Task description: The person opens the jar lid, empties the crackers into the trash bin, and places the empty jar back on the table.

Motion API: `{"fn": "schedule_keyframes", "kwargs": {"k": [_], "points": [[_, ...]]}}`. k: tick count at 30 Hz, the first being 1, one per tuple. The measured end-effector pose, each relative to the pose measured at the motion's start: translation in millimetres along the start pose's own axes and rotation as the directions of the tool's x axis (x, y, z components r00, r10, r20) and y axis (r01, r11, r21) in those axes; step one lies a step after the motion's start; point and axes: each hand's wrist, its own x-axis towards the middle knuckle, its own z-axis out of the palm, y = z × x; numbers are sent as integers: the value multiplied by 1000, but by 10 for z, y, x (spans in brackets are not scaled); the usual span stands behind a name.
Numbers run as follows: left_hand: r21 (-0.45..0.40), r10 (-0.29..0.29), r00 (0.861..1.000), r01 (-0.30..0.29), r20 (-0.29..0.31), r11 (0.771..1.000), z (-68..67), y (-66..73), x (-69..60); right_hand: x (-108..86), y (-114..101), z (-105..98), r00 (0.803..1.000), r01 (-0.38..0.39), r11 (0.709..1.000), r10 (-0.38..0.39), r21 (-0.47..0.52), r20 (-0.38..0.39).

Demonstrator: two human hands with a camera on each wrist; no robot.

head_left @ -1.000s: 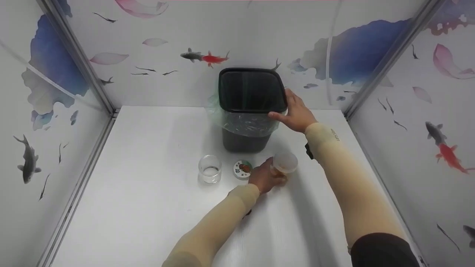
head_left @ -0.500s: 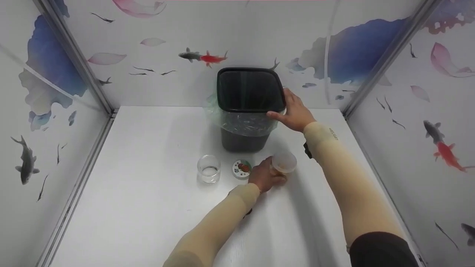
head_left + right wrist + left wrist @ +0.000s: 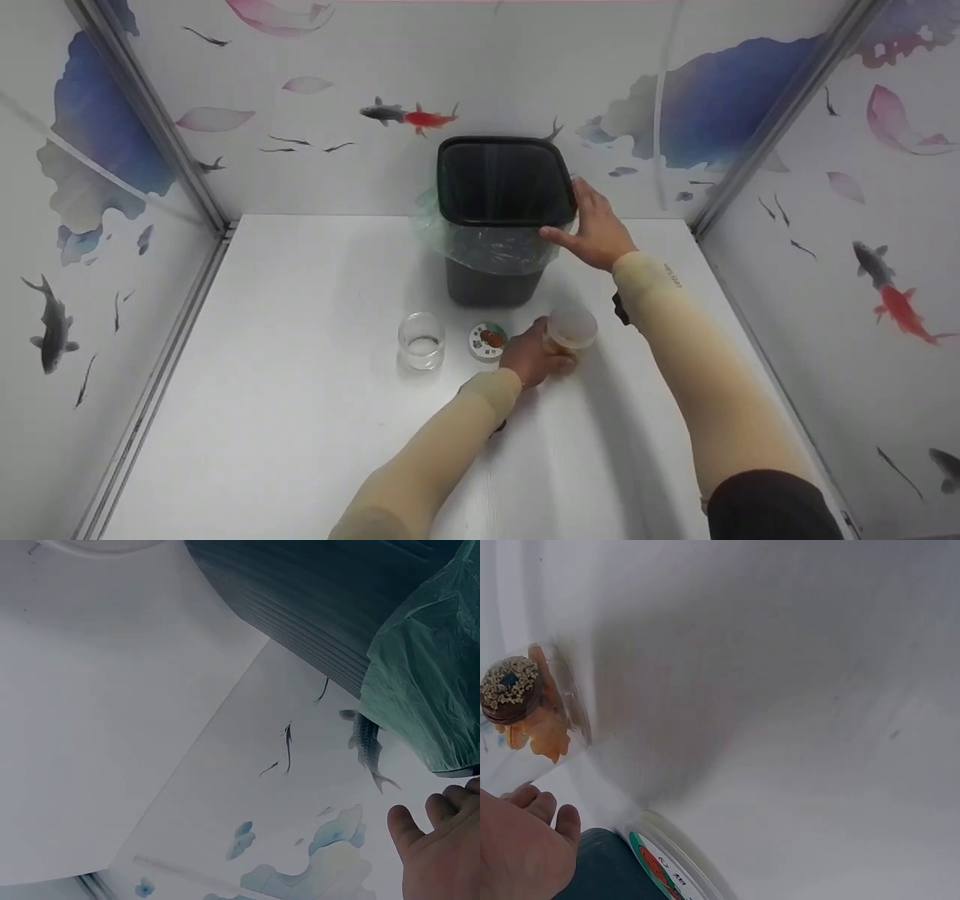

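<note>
My left hand point(image 3: 529, 356) grips a clear plastic jar point(image 3: 573, 328) with a translucent round top, right of centre on the white table. In the left wrist view, a nut-topped chocolate doughnut point(image 3: 510, 690) and orange pieces point(image 3: 546, 736) show through its clear wall. My right hand point(image 3: 598, 236) rests at the front right corner of a dark bin point(image 3: 495, 285), thumb at the front rim and fingers along the right side. A green translucent bag point(image 3: 427, 682) lines the bin and hangs over its outside.
A clear, topless jar point(image 3: 421, 343) stands in front of the bin at the left. Between it and my left hand lies a round labelled lid or low tub point(image 3: 487, 342). Printed walls enclose the table point(image 3: 262, 420) behind and at both sides.
</note>
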Motion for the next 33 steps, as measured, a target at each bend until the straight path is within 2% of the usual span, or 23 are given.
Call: {"fn": "schedule_keyframes", "kwargs": {"k": [4,8,15,22,27,33], "points": [[-31,5,1000,-5,-8,1000,-3,-22,-11,-117,132,57,999,19,1000,-19,3,-29],[-35,-3,1000,3,-2,999,-10,-53,-6,-328,316,174,999,24,999,-22,44,-29],[-12,-8,1000,8,-4,1000,-19,-79,16,-841,589,496,1000,-3,984,8,179,-28],[64,19,1000,-18,-9,998,15,-73,-40,-1361,776,893,999,-19,961,31,276,-40],[113,57,998,-54,-24,992,10,-73,-39,-1492,748,1102,999,-5,953,18,304,-41],[118,64,997,-60,-34,991,-16,-68,-17,-1468,703,1219,997,-63,935,78,349,-27]]}}
